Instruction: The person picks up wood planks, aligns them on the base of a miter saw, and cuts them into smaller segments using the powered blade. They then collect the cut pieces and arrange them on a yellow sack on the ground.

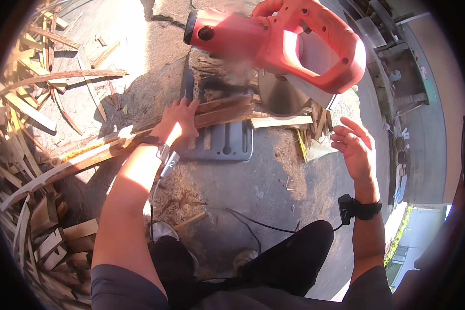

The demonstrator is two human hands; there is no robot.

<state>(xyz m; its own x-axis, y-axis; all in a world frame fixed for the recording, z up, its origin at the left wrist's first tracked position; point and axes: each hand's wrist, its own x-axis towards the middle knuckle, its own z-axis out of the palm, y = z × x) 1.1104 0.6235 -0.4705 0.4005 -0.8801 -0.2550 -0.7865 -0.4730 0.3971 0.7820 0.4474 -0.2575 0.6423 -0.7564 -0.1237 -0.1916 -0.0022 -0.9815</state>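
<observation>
While the left hand (178,121) clamps wood strips (225,117) near the red saw (237,36), the right hand (357,150) hangs open.
Should the strips slip, the left hand could slide toward the round blade (281,95).

No lettering, label, number or sign could be read, either on the red saw (271,44) beyond the fingers (183,105) or anywhere around them.

Left hand (180,124), right hand (357,150) bare, I saw. Dark grey short sleeves (126,285) showed. Left wrist wore dark band (152,140), silvery unit (169,165) close by, thin cable (153,204) hanging down. Right wrist carried black strap (368,209), boxy black module (346,210), dark lead (338,228). Trousers (294,253) were black; shoes (165,231) looked pale.
</observation>
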